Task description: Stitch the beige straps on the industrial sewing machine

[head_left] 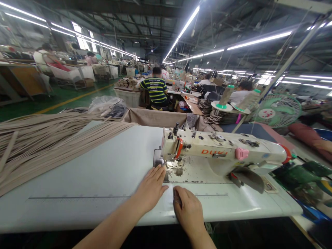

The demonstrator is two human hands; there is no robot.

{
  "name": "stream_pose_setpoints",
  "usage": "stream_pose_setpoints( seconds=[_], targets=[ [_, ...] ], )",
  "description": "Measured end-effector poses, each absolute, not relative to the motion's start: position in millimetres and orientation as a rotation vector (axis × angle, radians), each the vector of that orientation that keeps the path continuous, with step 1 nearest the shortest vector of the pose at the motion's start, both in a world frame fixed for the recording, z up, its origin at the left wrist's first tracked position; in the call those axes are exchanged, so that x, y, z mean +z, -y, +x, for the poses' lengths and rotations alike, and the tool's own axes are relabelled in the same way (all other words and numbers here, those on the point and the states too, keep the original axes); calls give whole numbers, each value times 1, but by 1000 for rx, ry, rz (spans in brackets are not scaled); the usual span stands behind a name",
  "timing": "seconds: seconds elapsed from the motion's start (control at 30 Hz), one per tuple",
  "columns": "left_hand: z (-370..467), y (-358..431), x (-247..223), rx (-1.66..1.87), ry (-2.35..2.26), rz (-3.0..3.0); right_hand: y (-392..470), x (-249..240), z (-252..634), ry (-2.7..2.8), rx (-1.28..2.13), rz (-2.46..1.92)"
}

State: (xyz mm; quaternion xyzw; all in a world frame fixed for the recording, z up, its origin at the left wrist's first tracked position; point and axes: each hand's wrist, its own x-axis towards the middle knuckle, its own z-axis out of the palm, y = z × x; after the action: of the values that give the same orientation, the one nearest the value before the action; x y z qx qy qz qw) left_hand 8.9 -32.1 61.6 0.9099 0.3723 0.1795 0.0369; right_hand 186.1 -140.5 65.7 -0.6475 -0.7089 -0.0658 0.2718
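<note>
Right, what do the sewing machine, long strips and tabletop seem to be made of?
Sewing machine: probably painted metal, glossy cream with dark worn-looking patches. Long strips: likely fabric or leatherette, matte beige, draped limply. Tabletop: perhaps laminate, pale and smooth, reflecting glare.

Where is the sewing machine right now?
In the head view, the sewing machine stands right of centre on the pale table, its left end just beyond the left hand.
</note>
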Motion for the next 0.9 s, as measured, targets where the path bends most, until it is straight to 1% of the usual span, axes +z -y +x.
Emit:
stream_pose_setpoints(
  seconds=[0.17,0.53,0.7,0.9],
  targets=[
    [9,22,72,611,-1153,2805,140,66,186,1920,-217,-1735],
    [10,11,80,521,-1159,2681,140,67,185,1915,-246,-1712],
    [5,-21,81,573,-1012,2548,140,67,184,1900,-234,-1714],
    [20,-71,78,589,-1025,2492,141,66,184,1899,-251,-1708]
  ],
)
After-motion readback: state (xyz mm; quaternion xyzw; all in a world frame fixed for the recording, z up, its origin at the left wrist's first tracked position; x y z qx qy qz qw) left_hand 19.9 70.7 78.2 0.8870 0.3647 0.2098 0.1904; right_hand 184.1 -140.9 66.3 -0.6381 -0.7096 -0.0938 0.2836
